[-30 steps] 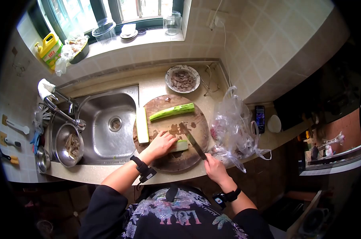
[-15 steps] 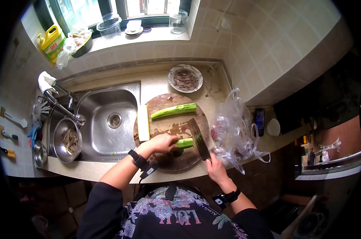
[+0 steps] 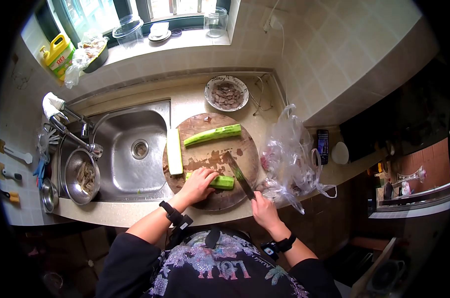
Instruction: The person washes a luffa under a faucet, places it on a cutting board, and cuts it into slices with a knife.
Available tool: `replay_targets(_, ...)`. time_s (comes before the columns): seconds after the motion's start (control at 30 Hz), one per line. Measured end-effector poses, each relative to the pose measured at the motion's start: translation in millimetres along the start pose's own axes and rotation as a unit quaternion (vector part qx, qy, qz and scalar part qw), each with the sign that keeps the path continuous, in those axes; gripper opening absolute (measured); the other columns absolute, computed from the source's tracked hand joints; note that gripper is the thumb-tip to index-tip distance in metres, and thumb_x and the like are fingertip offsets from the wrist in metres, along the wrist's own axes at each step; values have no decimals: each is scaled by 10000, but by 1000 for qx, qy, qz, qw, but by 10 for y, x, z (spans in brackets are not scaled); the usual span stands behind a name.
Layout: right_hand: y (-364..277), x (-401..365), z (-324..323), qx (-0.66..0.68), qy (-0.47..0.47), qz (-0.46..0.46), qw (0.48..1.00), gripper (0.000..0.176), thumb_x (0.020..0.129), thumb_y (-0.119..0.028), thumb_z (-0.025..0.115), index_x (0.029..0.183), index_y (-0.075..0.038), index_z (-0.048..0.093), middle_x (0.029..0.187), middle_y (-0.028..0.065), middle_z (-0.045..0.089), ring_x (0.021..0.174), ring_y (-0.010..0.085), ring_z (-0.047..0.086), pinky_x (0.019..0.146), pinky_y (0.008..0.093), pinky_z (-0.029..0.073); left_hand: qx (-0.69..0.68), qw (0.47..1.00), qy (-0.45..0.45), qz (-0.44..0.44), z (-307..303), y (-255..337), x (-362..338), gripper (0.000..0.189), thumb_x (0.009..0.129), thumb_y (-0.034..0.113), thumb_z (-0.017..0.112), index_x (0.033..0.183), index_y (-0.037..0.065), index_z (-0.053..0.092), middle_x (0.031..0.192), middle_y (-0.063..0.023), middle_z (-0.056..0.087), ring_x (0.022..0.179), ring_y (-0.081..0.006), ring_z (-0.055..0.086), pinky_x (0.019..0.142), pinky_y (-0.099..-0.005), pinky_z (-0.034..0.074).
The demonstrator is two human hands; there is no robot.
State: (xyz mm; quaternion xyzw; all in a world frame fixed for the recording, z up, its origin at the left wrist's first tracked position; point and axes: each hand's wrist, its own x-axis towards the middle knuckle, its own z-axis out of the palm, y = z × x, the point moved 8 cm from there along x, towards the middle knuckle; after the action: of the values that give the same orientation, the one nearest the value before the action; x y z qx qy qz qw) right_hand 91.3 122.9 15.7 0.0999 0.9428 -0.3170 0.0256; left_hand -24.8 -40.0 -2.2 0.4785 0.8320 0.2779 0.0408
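Note:
My left hand point(image 3: 199, 185) presses down on a green cucumber piece point(image 3: 223, 183) near the front of the round wooden cutting board point(image 3: 220, 198); its fingers cover the middle of the piece. In my right hand point(image 3: 265, 211) is the handle of a kitchen knife point(image 3: 240, 175) with a broad dark blade. The blade slants over the board just right of the piece's end, seen nearly edge-on. Farther back on the board lies a longer green cucumber piece point(image 3: 212, 135). A half with its pale cut face up point(image 3: 174, 151) rests along the board's left edge.
Left of the board is a steel sink point(image 3: 128, 171) with a colander point(image 3: 68, 186) of food. A patterned bowl point(image 3: 207, 97) of greyish pieces stands behind the board. Crumpled plastic bags point(image 3: 289, 154), a phone point(image 3: 322, 146) and a white cup point(image 3: 340, 153) are to the right.
The knife has swung so its blade slants more, its tip toward the upper left. My left hand has shifted left and lies flatter over the piece, whose right end has moved slightly left.

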Motion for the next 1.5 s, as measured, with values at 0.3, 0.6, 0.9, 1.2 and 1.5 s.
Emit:
replay_targets(0.3, -106, 50, -23, -18, -10, -26, 999, 210, 871, -139, 479, 1044, -20, 469, 822, 230, 608, 706, 421, 585, 600, 489, 476, -23, 998, -53, 40, 70, -33, 127, 473, 612, 89, 705, 1052, 84, 532, 1059, -95, 523, 994, -299, 493, 840, -393, 415)
replay_targets(0.6, -251, 19, 58, -136, -10, -110, 984, 219, 829, -104, 490, 1038, -36, 477, 722, 170, 590, 615, 354, 610, 519, 456, 497, 24, 997, 73, -3, 22, 68, -4, 426, 629, 125, 706, 1025, 82, 554, 1037, -98, 511, 989, -307, 483, 858, -411, 396)
replay_targets(0.9, -28, 248, 343, -118, -43, -85, 988, 112, 845, -123, 480, 886, -31, 430, 658, 177, 589, 575, 368, 593, 493, 457, 478, -47, 985, 151, -75, 135, -8, -58, 286, 664, 152, 712, 906, 69, 583, 980, -101, 519, 963, -300, 472, 832, -409, 393)
replay_targets(1.2, -216, 88, 14, -59, 13, -84, 995, 104, 869, -136, 475, 889, -45, 429, 650, 186, 585, 591, 379, 591, 510, 473, 472, -61, 981, 163, -92, 168, -34, -57, 275, 639, 129, 732, 859, 62, 582, 979, -101, 515, 949, -302, 462, 810, -407, 388)
replay_targets(1.5, -137, 162, 138, -80, -42, -83, 993, 113, 870, -144, 471, 890, -42, 425, 649, 190, 588, 590, 380, 591, 513, 480, 472, -62, 981, 155, -97, 158, -36, -62, 268, 645, 135, 728, 856, 63, 579, 994, -102, 515, 970, -304, 460, 824, -412, 386)
